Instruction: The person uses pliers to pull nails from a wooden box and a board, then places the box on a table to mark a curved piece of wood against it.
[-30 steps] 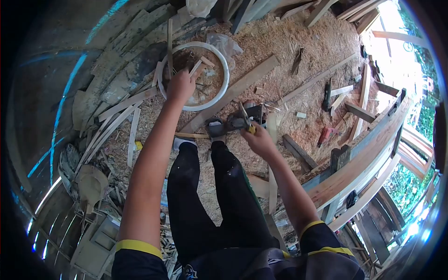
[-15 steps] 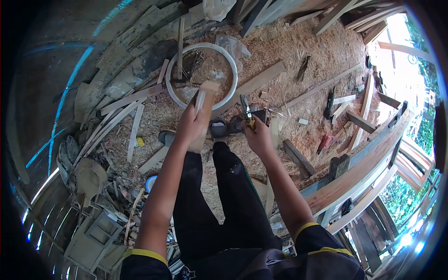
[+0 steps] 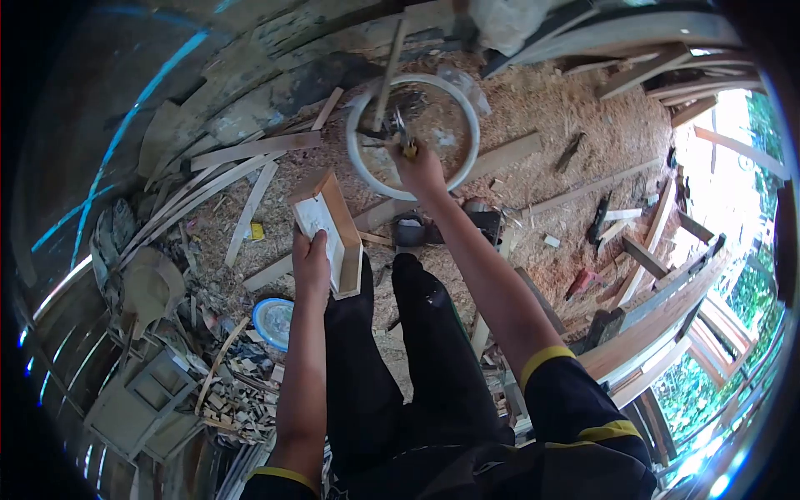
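Over the white ring [image 3: 472, 146], pliers [image 3: 409, 148] blurred, grips mostly hidden in right hand [image 3: 422, 173]. Below-left of ring, left hand [image 3: 311, 267] partly hidden behind box-like wooden piece [image 3: 338, 218]. Pale bag [image 3: 507, 21], above-right of ring, blurred, cut off by top edge.

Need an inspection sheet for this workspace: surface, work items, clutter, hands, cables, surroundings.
Surface: ground strewn with wood shavings.
Work items: wooden piece, boards joined at angles; pliers, seen against the white ring.
Clutter: loose boards, small offcuts, red power tool, blue-rimmed basin.
Hands: left hand grips the wooden piece; right hand holds the pliers.
Cables: nothing seen clearly.
Surroundings: greenery outside, at picture right.
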The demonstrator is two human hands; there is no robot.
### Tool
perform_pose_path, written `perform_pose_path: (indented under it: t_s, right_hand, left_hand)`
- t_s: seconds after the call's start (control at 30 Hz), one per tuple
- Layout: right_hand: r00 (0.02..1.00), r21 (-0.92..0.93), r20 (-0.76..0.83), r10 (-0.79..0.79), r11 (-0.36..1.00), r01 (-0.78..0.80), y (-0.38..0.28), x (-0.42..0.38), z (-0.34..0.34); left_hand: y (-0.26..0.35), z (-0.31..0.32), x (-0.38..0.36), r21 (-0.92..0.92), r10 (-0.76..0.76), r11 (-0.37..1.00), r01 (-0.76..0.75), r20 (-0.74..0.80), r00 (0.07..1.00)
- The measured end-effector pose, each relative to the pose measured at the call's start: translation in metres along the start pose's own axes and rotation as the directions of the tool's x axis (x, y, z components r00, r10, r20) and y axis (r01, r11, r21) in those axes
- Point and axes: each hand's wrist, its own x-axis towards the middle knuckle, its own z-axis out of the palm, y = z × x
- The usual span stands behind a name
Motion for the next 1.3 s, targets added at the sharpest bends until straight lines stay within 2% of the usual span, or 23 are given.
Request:
perform_pose_path:
  t_s: [0.03,0.07,0.1,0.13,0.2,0.27,0.33,0.37,0.4,0.43,0.5,0.57,0.63,0.67,0.73,0.8,0.83,0.9,1.0,1.07,1.13,1.23,1.3]
  right_hand:
    - [1.0,-0.001,0.012,-0.01,1.0,0.01,-0.002,0.021,0.021]
    - [0.987,-0.101,-0.139,-0.075,0.993,0.062,0.002,0.043,0.044]
    - [0.947,-0.2,-0.284,-0.151,0.975,0.095,0.0,0.059,0.063]
    - [0.947,-0.193,-0.281,-0.155,0.976,0.103,-0.011,0.068,0.071]
    - [0.94,-0.214,-0.337,-0.061,0.977,-0.014,-0.025,0.08,0.081]
    - [0.92,-0.186,-0.389,-0.047,0.982,-0.028,-0.031,0.087,0.092]
    - [0.899,-0.142,-0.438,0.013,0.986,-0.084,-0.029,0.092,0.091]
    - [0.893,-0.13,-0.451,-0.008,0.99,-0.057,-0.026,0.091,0.088]
    - [0.877,-0.122,-0.48,0.017,0.989,-0.086,-0.03,0.08,0.075]
    - [0.91,-0.024,-0.413,0.034,0.999,-0.048,-0.043,0.059,0.055]
    - [0.953,0.172,-0.302,0.016,0.984,0.039,-0.037,0.028,0.03]
    - [0.962,0.241,-0.27,0.038,0.97,0.029,-0.028,-0.019,0.004]
    - [0.983,0.406,-0.138,0.117,0.912,-0.052,-0.012,-0.075,-0.026]
    - [0.976,0.449,-0.184,0.118,0.893,-0.023,0.011,-0.097,-0.027]
    - [0.957,0.503,-0.255,0.135,0.864,0.012,0.045,-0.137,-0.032]
    - [0.952,0.564,-0.185,0.245,0.819,-0.101,0.064,-0.181,-0.045]
    - [0.946,0.579,-0.193,0.262,0.808,-0.105,0.067,-0.199,-0.055]
    - [0.959,0.492,-0.191,0.209,0.866,-0.091,0.072,-0.229,-0.074]
    - [0.971,0.491,-0.162,0.177,0.868,-0.077,0.094,-0.253,-0.076]
    - [0.978,0.663,-0.178,0.112,0.748,0.035,0.099,-0.266,-0.085]
    - [0.98,0.716,-0.179,0.088,0.695,0.068,0.104,-0.278,-0.103]
    - [0.967,0.745,-0.242,0.076,0.654,0.135,0.106,-0.303,-0.153]
    - [0.953,0.748,-0.294,0.073,0.638,0.181,0.11,-0.324,-0.189]
  left_hand:
    - [0.0,-0.006,0.003,0.05,0.007,0.999,-0.006,-0.021,1.0]
    - [0.001,-0.011,0.007,0.101,0.016,0.995,-0.011,-0.039,0.999]
    - [0.003,-0.013,0.008,0.058,0.008,0.998,-0.004,-0.06,0.998]
    - [0.002,-0.015,0.011,0.085,0.004,0.996,0.004,-0.087,0.996]
    - [0.006,-0.02,0.007,0.107,-0.038,0.993,0.048,-0.095,0.995]
    - [-0.012,-0.028,0.012,0.08,0.034,0.996,-0.028,-0.066,0.997]
    - [-0.005,-0.028,0.014,0.052,0.018,0.998,-0.016,-0.039,0.999]
    - [0.0,-0.027,0.015,0.061,0.009,0.998,-0.008,-0.007,1.0]
    - [0.007,-0.028,0.014,0.018,-0.044,0.999,0.043,0.024,0.999]
    - [0.013,-0.027,0.016,-0.019,-0.092,0.995,0.093,0.059,0.994]
    - [0.015,-0.032,0.019,0.022,-0.081,0.997,0.079,0.11,0.991]
    - [0.009,-0.036,0.024,0.052,-0.049,0.998,0.045,0.092,0.995]
    - [0.035,-0.033,0.02,0.144,-0.077,0.989,0.044,0.231,0.97]
    - [0.044,-0.031,0.018,0.226,-0.114,0.973,0.05,0.279,0.953]
    - [0.055,-0.019,0.013,0.286,-0.069,0.958,-0.033,0.338,0.938]
    - [0.058,-0.008,0.009,0.353,-0.102,0.935,-0.031,0.352,0.93]
    - [0.064,0.002,0.003,0.386,-0.1,0.92,-0.064,0.391,0.915]
    - [0.075,0.024,-0.009,0.435,-0.118,0.895,-0.101,0.448,0.886]
    - [0.071,0.063,-0.023,0.465,-0.124,0.872,-0.153,0.511,0.851]
    - [0.062,0.095,-0.039,0.452,-0.135,0.88,-0.143,0.528,0.838]
    - [0.059,0.13,-0.064,0.426,-0.13,0.893,-0.145,0.551,0.824]
    - [0.067,0.18,-0.109,0.43,-0.107,0.859,-0.278,0.681,0.724]
    - [0.074,0.208,-0.141,0.528,-0.101,0.715,-0.458,0.726,0.68]
